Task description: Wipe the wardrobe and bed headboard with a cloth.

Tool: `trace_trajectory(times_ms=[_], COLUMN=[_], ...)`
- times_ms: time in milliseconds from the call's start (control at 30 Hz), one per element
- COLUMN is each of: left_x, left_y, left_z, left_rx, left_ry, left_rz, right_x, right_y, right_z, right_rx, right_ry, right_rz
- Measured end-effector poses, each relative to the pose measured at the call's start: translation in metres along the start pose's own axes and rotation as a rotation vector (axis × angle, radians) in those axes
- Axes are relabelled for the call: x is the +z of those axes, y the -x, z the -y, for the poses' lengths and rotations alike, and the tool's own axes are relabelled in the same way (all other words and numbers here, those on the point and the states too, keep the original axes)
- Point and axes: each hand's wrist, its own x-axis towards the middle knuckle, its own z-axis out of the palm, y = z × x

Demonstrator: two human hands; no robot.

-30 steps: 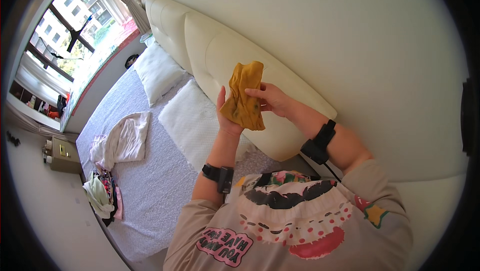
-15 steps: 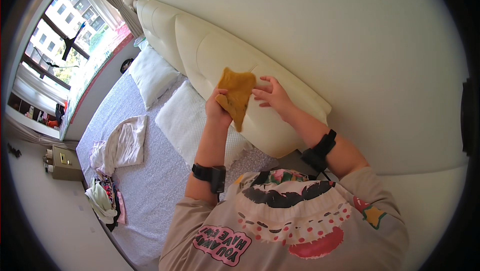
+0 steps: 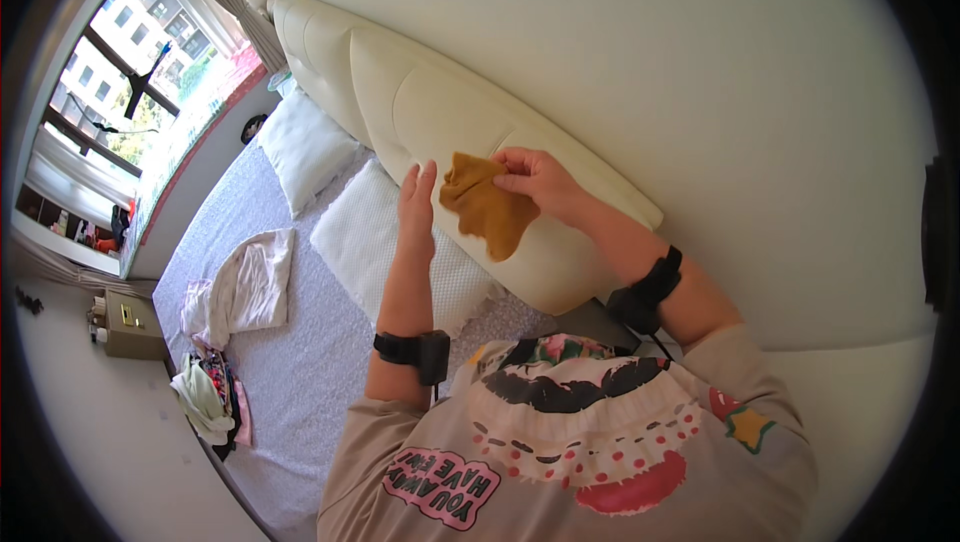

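Observation:
A mustard-yellow cloth [image 3: 495, 210] hangs from my right hand [image 3: 540, 185], pinched near its top between thumb and fingers. The cloth is crumpled, and its lower end droops over the cream headboard [image 3: 590, 242]. My left hand [image 3: 416, 202] is held up just left of the cloth, apart from it, with fingers straight and nothing in them. Below my left hand lies a white textured pillow [image 3: 370, 247] on the bed.
A second white pillow [image 3: 305, 147] lies farther up the bed [image 3: 290, 382]. A pale garment [image 3: 255, 287] is spread on the sheet, with a pile of clothes [image 3: 205, 402] by the edge. Behind stand a cabinet [image 3: 135, 327] and a window [image 3: 130, 82]. The wall [image 3: 720, 92] rises at right.
The yellow cloth has passed from my left hand to my right. My left hand has let go and straightened, and the cloth has turned and bunched up.

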Motion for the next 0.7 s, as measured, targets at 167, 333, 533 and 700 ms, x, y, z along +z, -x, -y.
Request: trace_trajectory(times_ms=[167, 333, 533, 700], left_x=[-0.021, -0.044, -0.065, -0.085], left_y=[-0.022, 0.011, 0.046, 0.065], left_z=[-0.010, -0.030, -0.028, -0.019], left_rx=[0.291, 0.237, 0.279, 0.297], left_ry=[-0.034, -0.252, -0.150, -0.122], left_rz=[0.531, 0.496, 0.360, 0.346], right_x=[-0.004, 0.009, 0.038, 0.061], right_y=[-0.035, -0.024, -0.004, -0.011], right_z=[0.019, 0.035, 0.038, 0.064], right_rx=[0.059, 0.045, 0.021, -0.068], right_ry=[0.128, 0.548, 0.634, 0.963], right_rz=[0.215, 0.288, 0.192, 0.149])
